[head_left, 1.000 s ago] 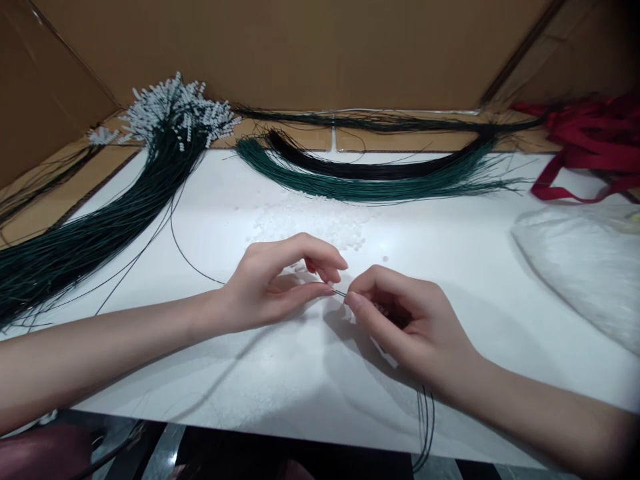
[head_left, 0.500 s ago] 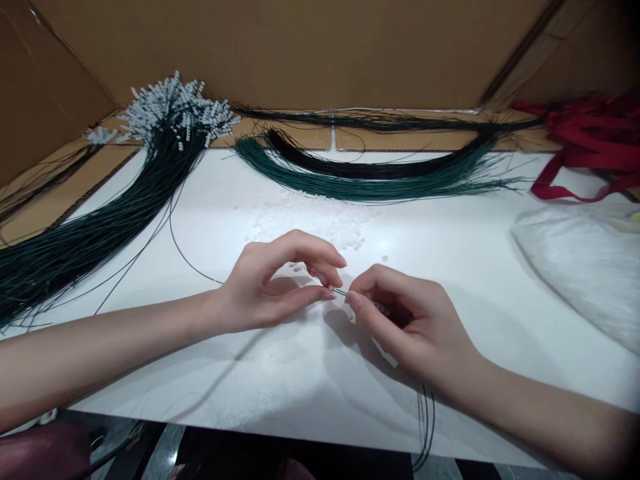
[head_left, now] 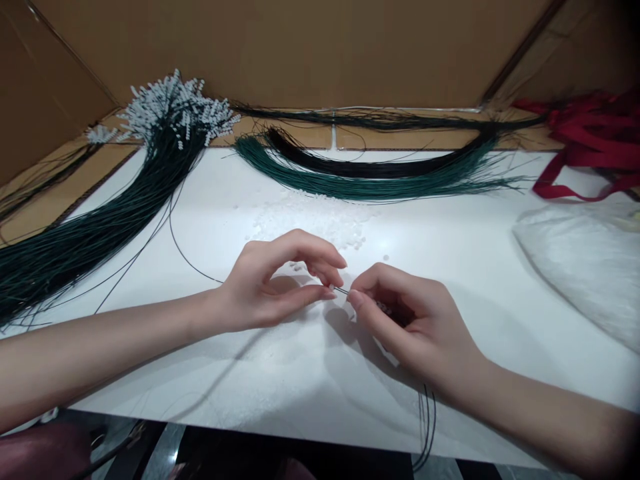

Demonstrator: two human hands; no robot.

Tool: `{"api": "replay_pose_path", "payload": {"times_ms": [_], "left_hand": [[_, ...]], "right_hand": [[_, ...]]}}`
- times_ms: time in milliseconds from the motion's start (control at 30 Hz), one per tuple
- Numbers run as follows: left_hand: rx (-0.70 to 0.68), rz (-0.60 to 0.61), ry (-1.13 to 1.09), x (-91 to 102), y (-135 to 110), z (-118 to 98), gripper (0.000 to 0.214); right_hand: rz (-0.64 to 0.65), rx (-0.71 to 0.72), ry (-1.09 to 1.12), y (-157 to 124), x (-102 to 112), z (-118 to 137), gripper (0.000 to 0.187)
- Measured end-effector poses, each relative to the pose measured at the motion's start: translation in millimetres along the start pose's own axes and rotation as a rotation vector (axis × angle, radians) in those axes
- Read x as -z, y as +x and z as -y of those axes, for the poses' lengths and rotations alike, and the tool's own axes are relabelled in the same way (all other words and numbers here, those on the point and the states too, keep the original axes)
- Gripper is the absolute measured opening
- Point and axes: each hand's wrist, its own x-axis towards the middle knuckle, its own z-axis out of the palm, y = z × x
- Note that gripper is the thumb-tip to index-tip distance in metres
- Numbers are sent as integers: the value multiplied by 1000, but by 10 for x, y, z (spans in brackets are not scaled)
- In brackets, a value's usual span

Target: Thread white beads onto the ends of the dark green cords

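Note:
Over the middle of the white table, my left hand [head_left: 280, 283] pinches a small white bead [head_left: 332, 287] between thumb and a finger, the index finger arched above. My right hand [head_left: 407, 313] is closed on thin dark wires [head_left: 342, 291], whose short ends reach from its fingertips to the bead. More white beads show partly inside my right palm. The wires' long tails hang below that hand past the table's front edge. Loose white beads [head_left: 320, 220] lie scattered just beyond my hands.
At the left lies a thick bundle of green wires [head_left: 115, 207] tipped with white beads. Bundles of bare green wire [head_left: 350, 187] and black wire [head_left: 360, 167] curve along the back. Red ribbon [head_left: 595, 153] and a clear plastic bag [head_left: 580, 267] are at the right. Cardboard walls [head_left: 320, 53] enclose the back.
Almost nothing differs. My right hand has shifted very slightly to the right, while my left hand keeps its pinch on the bead.

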Motion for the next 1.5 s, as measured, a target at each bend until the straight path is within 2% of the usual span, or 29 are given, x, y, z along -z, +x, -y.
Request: {"api": "replay_pose_path", "payload": {"times_ms": [400, 900, 1500], "left_hand": [[-7, 19, 11, 8, 12, -12, 38], [-42, 28, 50, 14, 20, -15, 29], [-108, 39, 103, 18, -10, 53, 41]], "right_hand": [[1, 4, 5, 10, -7, -12, 16], [-3, 6, -4, 3, -15, -21, 16], [-8, 15, -9, -5, -16, -19, 16]]}}
